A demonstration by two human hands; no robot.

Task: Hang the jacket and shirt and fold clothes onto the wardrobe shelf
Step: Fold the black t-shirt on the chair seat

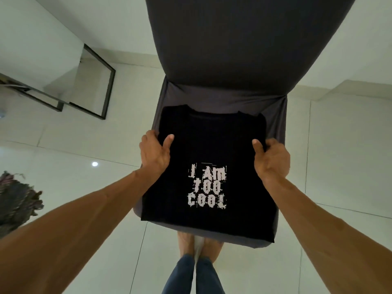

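Plainly, hands point(212, 155) grip black tee point(212, 145) printed "I AM TOO COOL".

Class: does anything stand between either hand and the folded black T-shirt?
Nothing visible does. The left hand and right hand hold the black T-shirt by its sides on the chair seat. The wardrobe shelf is out of view.

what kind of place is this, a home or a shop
Most likely a room in a home: a folded black t-shirt sits on a grey fabric-covered chair, over a glossy white tiled floor, with what looks like a black-framed mirror by the wall.
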